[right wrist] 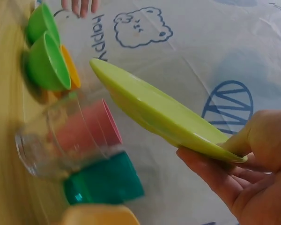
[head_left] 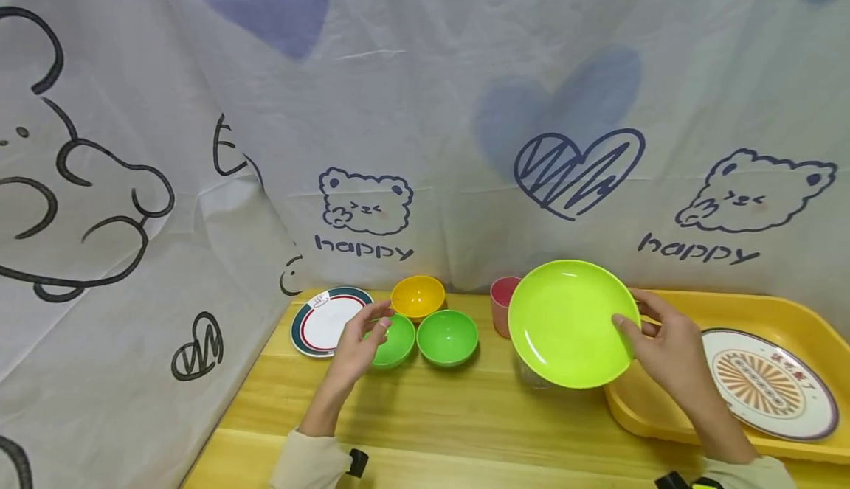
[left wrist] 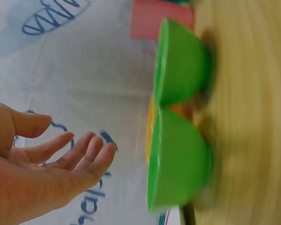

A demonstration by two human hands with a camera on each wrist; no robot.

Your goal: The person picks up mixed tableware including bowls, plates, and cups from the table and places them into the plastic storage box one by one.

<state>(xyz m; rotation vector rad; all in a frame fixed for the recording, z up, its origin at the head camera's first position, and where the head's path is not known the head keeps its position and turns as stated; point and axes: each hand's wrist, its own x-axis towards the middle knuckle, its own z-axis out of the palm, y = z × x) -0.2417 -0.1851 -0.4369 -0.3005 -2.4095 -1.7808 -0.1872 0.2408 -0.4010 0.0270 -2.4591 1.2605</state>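
Note:
My right hand [head_left: 674, 349] pinches a lime-green plate [head_left: 572, 323] by its right rim, thumb on top and fingers beneath. In the right wrist view the plate is tilted and held up off the table. My left hand [head_left: 361, 345], fingers loosely bent and holding nothing, hovers over the left green bowl [head_left: 397, 343]. Beside that bowl stands a second green bowl [head_left: 448, 337], with an orange bowl [head_left: 418, 297] just behind the pair. The left wrist view shows the left hand [left wrist: 61, 161] apart from both bowls.
A white plate with a dark rim [head_left: 312, 319] lies at the back left. A pink cup [head_left: 502, 304], a clear glass [right wrist: 37, 145] and a teal cup [right wrist: 107, 180] stand behind the raised plate. On the right, a yellow tray [head_left: 637, 408] holds a patterned plate [head_left: 773, 386]. Printed cloth hangs behind.

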